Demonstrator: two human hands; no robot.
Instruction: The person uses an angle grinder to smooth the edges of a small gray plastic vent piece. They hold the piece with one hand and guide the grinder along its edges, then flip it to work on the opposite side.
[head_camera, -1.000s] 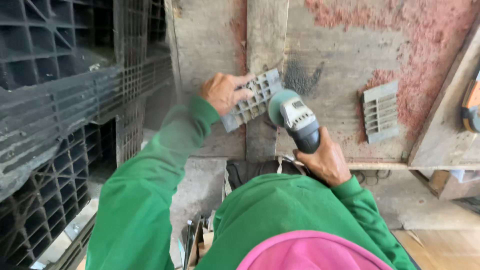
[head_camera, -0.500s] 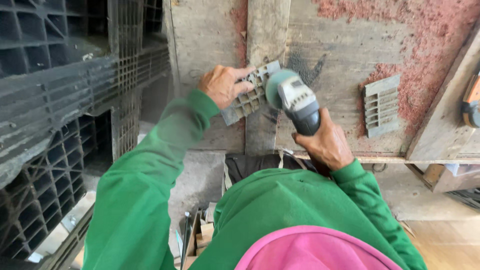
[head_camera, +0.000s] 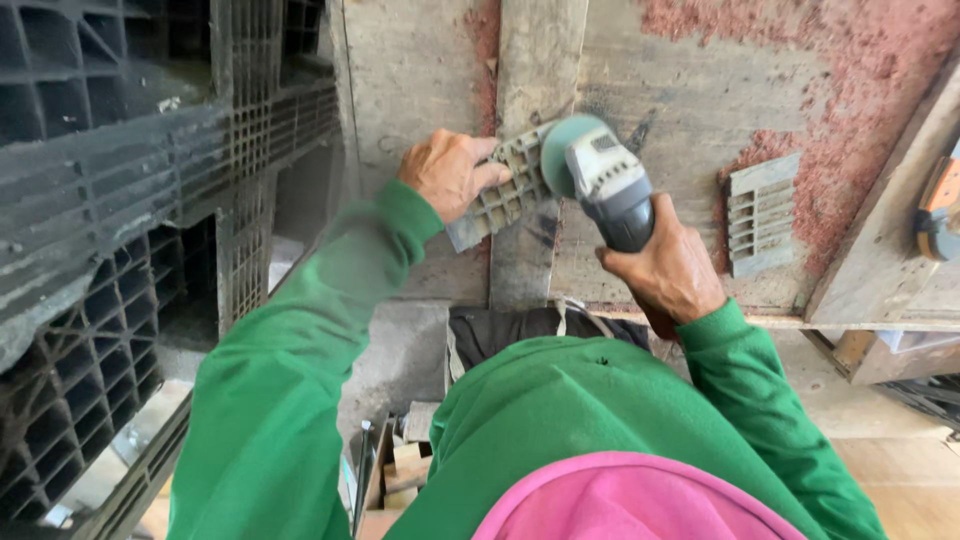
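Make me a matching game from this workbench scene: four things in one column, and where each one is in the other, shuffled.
Things:
1. angle grinder
2. grey grid piece
3. second grid piece
4. black plastic pallets

Places:
A. lying alone on the wooden bench, amid reddish dust
B. stacked at the far left
C. gripped in the right hand
D. pressed down by the left hand

Pairs: 1-C, 2-D, 3-A, 4-B
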